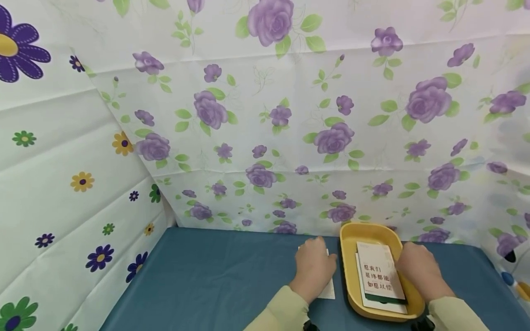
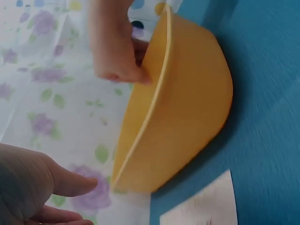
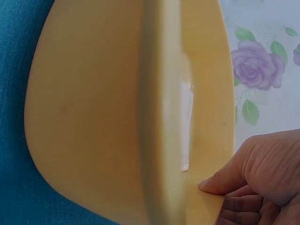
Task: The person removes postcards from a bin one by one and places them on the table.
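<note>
A yellow basin stands on the blue-covered table. Inside lie white cards, the top card bearing dark red Chinese writing and a dark green strip. My right hand is at the basin's right rim; in the right wrist view its thumb overlaps the inner wall while the curled fingers sit beyond the edge. To the basin's left, my left hand hovers over another white card lying on the table. In the left wrist view its thumb is spread from the fingers, nothing between them.
The blue cloth covers the table up to its back edge. A white curtain with purple roses hangs behind, and a second sheet with colourful flowers closes off the left side.
</note>
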The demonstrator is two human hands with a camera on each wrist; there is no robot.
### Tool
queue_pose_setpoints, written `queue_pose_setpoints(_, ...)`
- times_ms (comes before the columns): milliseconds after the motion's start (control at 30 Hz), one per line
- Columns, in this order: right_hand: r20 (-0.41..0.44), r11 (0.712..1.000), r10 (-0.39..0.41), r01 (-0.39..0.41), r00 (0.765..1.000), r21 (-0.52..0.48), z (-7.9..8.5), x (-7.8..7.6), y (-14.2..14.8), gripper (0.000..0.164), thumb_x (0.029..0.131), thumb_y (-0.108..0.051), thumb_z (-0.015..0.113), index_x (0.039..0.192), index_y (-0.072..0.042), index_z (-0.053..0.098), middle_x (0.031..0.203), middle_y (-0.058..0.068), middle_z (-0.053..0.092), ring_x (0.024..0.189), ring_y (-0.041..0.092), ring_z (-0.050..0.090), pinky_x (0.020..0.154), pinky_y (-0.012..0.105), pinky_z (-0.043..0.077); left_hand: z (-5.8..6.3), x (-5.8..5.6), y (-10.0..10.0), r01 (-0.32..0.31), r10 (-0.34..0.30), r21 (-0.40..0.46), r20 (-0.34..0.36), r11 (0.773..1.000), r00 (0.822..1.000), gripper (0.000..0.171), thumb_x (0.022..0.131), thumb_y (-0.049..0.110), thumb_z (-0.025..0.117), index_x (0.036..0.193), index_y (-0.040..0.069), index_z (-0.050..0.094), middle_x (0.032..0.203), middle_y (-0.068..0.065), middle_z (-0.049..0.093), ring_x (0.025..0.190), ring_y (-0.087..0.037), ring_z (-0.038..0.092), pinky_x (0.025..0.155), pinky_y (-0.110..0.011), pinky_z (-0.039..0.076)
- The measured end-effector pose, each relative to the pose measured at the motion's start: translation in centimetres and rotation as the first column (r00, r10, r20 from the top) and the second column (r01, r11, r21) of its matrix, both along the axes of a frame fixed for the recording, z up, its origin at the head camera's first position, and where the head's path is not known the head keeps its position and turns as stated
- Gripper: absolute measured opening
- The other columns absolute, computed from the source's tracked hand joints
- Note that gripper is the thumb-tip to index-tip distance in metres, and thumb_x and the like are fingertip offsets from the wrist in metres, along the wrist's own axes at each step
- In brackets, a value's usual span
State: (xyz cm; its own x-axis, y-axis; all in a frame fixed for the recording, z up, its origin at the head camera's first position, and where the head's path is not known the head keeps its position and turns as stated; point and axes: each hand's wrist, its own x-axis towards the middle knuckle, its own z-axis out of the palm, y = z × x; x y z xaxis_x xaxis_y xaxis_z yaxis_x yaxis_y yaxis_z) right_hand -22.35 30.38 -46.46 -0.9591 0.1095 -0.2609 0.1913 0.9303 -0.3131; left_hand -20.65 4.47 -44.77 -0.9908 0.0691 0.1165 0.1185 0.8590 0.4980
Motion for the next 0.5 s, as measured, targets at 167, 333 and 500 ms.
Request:
queue_pose_setpoints(167, 0.007, 1.000, -0.003, 0.003, 1.000, 0.006, -0.2, -0.1, -0.1, 0.013, 0.084, -0.002, 0.051, 0.079, 0.004, 0.061, 0.064, 0.009, 0.058, 0.055, 0.021, 0.054, 0.049, 0.032, 0.040, -0.3, -0.4, 3.1, 0.048, -0.048, -0.004, 0.002, 0.999, 0.999, 0.023, 0.082, 0.035, 0.071, 0.081, 0.013, 0.066, 0.065, -0.002, 0.057, 0.053, -0.013, 0.055, 0.045, -0.027, 0.043)
queue_pose_setpoints(333, 0.007, 1.000, 0.003, -0.003, 1.000, 0.011, -0.2, 0.1, -0.4, 0.012, 0.083, -0.001, 0.052, 0.081, 0.006, 0.062, 0.063, 0.009, 0.058, 0.054, 0.021, 0.055, 0.048, 0.033, 0.042, -1.1, -0.1, 5.9, 0.145, -0.145, 0.000, -0.030, 0.989, 0.989, 0.035, 0.080, 0.042, 0.071, 0.095, 0.011, 0.064, 0.079, 0.000, 0.060, 0.071, -0.011, 0.061, 0.057, -0.024, 0.048)
queue_pose_setpoints(500, -0.001, 1.000, 0.006, -0.006, 1.000, 0.013, 0.1, 0.0, -0.4, 0.015, 0.084, -0.001, 0.051, 0.086, 0.010, 0.061, 0.063, 0.010, 0.059, 0.053, 0.021, 0.056, 0.047, 0.035, 0.046, -2.1, 0.2, 7.9, 0.237, -0.237, 0.035, 0.021, 0.971, 0.971, 0.031, 0.082, 0.042, 0.069, 0.093, 0.014, 0.062, 0.079, 0.002, 0.058, 0.069, -0.007, 0.059, 0.057, -0.021, 0.047)
